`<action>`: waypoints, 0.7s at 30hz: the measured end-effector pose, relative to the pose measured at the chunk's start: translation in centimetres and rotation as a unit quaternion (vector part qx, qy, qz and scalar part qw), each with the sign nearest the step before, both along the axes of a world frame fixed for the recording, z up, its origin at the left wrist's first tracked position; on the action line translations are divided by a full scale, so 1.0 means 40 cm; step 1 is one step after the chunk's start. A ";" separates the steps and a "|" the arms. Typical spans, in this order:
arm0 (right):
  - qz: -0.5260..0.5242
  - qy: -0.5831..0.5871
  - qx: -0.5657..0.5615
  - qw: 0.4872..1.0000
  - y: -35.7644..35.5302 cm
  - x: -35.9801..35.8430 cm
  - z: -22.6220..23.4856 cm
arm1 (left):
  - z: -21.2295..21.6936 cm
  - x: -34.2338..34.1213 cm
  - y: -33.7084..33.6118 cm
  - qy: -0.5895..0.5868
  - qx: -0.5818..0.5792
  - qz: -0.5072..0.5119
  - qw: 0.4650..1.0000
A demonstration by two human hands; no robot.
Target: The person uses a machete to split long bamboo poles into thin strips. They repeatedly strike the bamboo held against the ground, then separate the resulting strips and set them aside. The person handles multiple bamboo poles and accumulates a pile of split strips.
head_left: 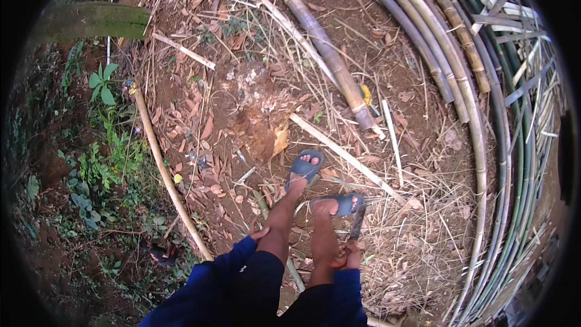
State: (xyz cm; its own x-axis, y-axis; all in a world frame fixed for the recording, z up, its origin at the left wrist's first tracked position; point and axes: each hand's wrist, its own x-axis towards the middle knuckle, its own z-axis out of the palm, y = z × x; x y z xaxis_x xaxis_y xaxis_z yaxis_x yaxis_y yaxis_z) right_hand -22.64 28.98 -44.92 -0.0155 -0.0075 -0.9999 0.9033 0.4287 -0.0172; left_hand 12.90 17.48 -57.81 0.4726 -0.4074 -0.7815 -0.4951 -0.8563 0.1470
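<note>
My right hand (346, 258) is closed round the handle of a machete beside my right shin. The machete's dark blade (358, 223) points away from me, with its tip close to my right sandal (346, 204). At my left shin my left hand (258, 232) rests with fingers stretched out and nothing visible in it. A greenish bamboo pole (293, 271) lies on the ground between my legs, partly hidden by my left leg. Ahead of my left sandal (305, 166) sits a rough, brown, weathered stump (257, 112).
Long bamboo poles (478, 145) curve along the right, beside split strips (526, 48). A thick bamboo pole (318, 42) lies ahead; a pale strip (345, 154) crosses near my feet. To the left, a thin pole (160, 157) borders green plants (100, 166). Dry leaves and straw litter the soil.
</note>
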 end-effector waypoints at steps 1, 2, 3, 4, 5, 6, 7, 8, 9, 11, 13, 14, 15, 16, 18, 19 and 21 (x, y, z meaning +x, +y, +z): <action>-0.043 -0.017 0.013 0.999 -0.057 0.001 0.032 | -0.043 0.013 -0.040 -0.002 -0.016 0.022 1.000; -0.052 0.004 0.017 0.998 -0.062 0.015 0.024 | -0.088 0.005 -0.103 -0.006 -0.029 0.034 0.999; -0.048 0.019 0.018 0.998 -0.062 0.023 0.014 | -0.123 0.011 -0.150 -0.014 -0.047 0.056 0.997; -0.042 0.033 0.018 0.998 -0.063 0.035 0.005 | -0.151 0.026 -0.191 -0.027 -0.065 0.079 0.994; -0.040 0.041 0.015 0.998 -0.070 0.049 0.002 | -0.182 0.034 -0.236 -0.045 -0.080 0.095 0.991; -0.038 0.038 0.010 0.998 -0.086 0.064 0.008 | -0.206 0.043 -0.273 -0.070 -0.089 0.109 0.988; -0.036 0.035 0.004 0.999 -0.109 0.078 0.015 | -0.223 0.058 -0.303 -0.100 -0.097 0.122 0.983; -0.035 0.033 -0.002 0.999 -0.123 0.094 0.012 | -0.233 0.070 -0.328 -0.145 -0.102 0.127 0.976; -0.030 0.043 0.000 0.999 -0.117 0.107 0.003 | -0.231 0.055 -0.340 -0.200 -0.115 0.114 0.966; 0.007 0.061 -0.001 0.998 -0.117 0.136 -0.023 | -0.215 0.032 -0.363 -0.286 -0.189 0.068 0.937; 0.023 0.073 -0.005 0.997 -0.118 0.160 -0.035 | -0.184 -0.008 -0.397 -0.303 -0.329 -0.027 0.894; 0.021 0.079 -0.010 0.997 -0.123 0.171 -0.039 | -0.162 -0.041 -0.423 -0.285 -0.413 -0.082 0.861; 0.021 0.086 -0.013 0.996 -0.118 0.175 -0.039 | -0.119 -0.055 -0.467 -0.235 -0.393 -0.100 0.883; 0.041 0.092 -0.008 0.995 -0.108 0.176 -0.040 | -0.079 -0.059 -0.522 -0.185 -0.373 -0.118 0.901; 0.087 0.092 -0.006 0.992 -0.100 0.189 -0.048 | -0.057 -0.051 -0.592 -0.291 -0.299 -0.299 0.858; 0.078 0.090 0.001 0.993 -0.101 0.192 -0.054 | -0.057 -0.044 -0.611 -0.337 -0.259 -0.387 0.819; 0.098 0.103 0.001 0.990 -0.098 0.182 -0.069 | -0.060 -0.035 -0.620 -0.284 -0.145 -0.579 0.751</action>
